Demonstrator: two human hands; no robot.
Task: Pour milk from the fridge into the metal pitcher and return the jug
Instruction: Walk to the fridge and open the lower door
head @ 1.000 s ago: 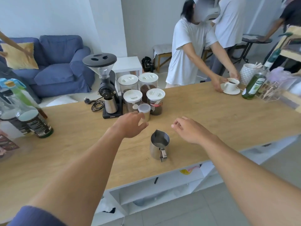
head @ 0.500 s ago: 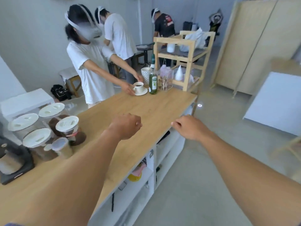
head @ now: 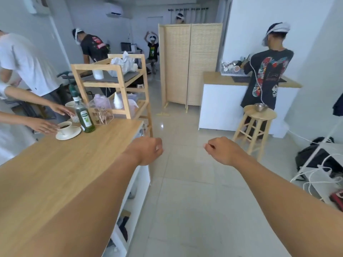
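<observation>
My left hand point(head: 146, 151) is stretched out in front of me, fingers curled into a loose fist, holding nothing, just past the right end of the wooden counter point(head: 55, 167). Level with it, over the tiled floor, is my right hand point(head: 222, 152), which is also curled shut and holds nothing. The metal pitcher, the milk jug and a fridge are not in view.
A green bottle point(head: 84, 115) and a cup on a saucer point(head: 67, 129) stand at the counter's far end, where another person's hands rest. Beyond are a wooden shelf rack point(head: 115, 86), a folding screen point(head: 189, 64), a stool point(head: 258, 127) with a bowl, a person at a white counter, cables at right.
My view has swung right, away from the counter with the pitcher and jars, toward the open room. Both hands stay outstretched and have curled tighter.
</observation>
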